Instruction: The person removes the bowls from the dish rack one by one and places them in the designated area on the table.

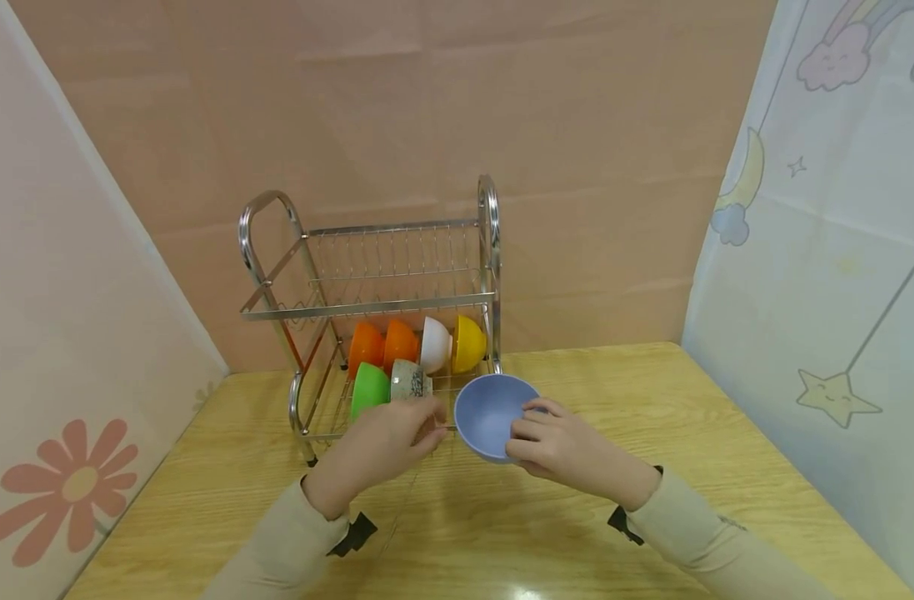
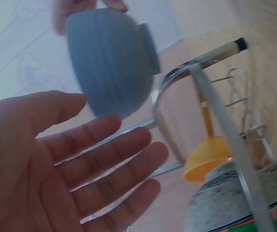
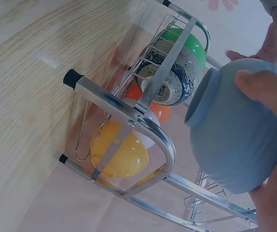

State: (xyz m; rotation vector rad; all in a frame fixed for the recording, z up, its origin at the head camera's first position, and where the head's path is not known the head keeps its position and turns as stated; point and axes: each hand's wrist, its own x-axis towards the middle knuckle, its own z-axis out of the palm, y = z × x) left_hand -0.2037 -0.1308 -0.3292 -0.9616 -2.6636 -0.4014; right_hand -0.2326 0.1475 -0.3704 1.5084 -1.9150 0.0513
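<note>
Six bowls sit on the lower shelf of the rack, and here's the blue bowl outside, gripped in the right hand by the rack's right end, the left hand loosely spread, empty.

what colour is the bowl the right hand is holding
The held bowl is light periwinkle blue, best seen in the head view.

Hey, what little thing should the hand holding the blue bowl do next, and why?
Probably, the right hand should ease the blue bowl toward the rack's lower shelf, just right of the speckled bowl. The blue bowl is held off the shelf, and the front row, with the speckled bowl and green bowl, seems to have room there.
</note>
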